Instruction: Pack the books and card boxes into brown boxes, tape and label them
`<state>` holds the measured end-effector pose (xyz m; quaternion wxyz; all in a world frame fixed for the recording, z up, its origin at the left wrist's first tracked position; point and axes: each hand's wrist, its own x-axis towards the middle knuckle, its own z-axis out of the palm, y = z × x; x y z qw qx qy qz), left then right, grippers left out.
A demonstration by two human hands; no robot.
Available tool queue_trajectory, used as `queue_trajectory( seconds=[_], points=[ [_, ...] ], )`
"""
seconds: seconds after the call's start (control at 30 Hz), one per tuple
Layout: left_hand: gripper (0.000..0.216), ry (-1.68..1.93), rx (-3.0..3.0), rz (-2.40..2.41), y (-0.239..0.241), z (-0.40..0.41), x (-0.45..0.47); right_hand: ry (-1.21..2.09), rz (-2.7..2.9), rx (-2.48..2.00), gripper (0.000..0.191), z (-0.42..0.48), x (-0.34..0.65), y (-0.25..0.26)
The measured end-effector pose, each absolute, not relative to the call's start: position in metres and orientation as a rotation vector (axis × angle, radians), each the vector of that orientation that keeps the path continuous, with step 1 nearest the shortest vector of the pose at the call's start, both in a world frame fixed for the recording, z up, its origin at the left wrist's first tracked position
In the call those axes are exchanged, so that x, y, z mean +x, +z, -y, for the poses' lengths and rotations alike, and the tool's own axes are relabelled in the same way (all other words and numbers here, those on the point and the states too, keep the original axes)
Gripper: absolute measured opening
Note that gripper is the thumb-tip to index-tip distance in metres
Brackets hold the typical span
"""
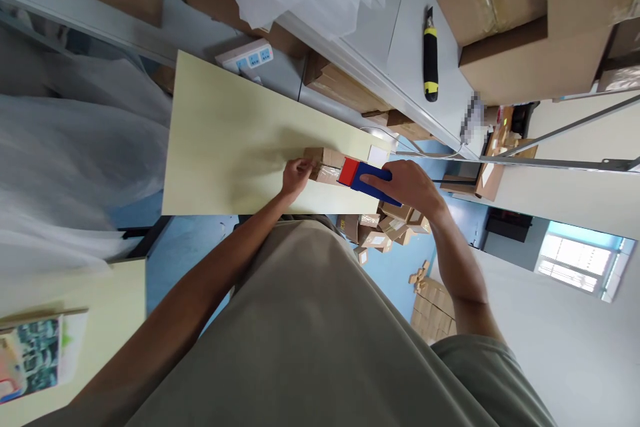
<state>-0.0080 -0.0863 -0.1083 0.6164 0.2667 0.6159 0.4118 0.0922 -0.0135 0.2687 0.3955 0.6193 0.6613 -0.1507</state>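
Observation:
A small brown cardboard box [326, 157] lies near the front right corner of a pale yellow table [225, 140]. My left hand [296, 175] pinches the box's left end, fingers closed on it. My right hand [407, 185] is wrapped round a blue and red tape dispenser [361, 175], whose red end rests against the right side of the box.
A black and yellow utility knife [430, 57] lies on a grey shelf at the upper right, beside large cardboard boxes [520, 20]. A white power strip [246, 56] sits behind the table. Several small boxes [385, 227] lie on the blue floor. White plastic sheeting [70, 140] is at the left.

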Motion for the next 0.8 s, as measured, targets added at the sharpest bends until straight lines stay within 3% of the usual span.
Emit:
queue_trajectory(
  seconds=[0.1,0.33,0.57,0.8],
  points=[
    [0.025,0.856,0.688,-1.522,-0.121,0.09,-0.017,-0.393,-1.67,1.555,0.075,0.015,0.094,0.269],
    [0.077,0.926,1.213,-1.279,-0.096,0.09,-0.038,-0.368,-1.63,1.548,0.073,0.018,0.094,0.269],
    [0.034,0.741,1.593,-1.295,-0.066,0.063,-0.034,-0.337,-1.619,1.547,0.071,0.022,0.092,0.271],
    [0.053,0.61,1.678,-1.202,-0.063,0.06,-0.041,-0.368,-1.567,1.555,0.074,0.019,0.127,0.267]
  ],
)
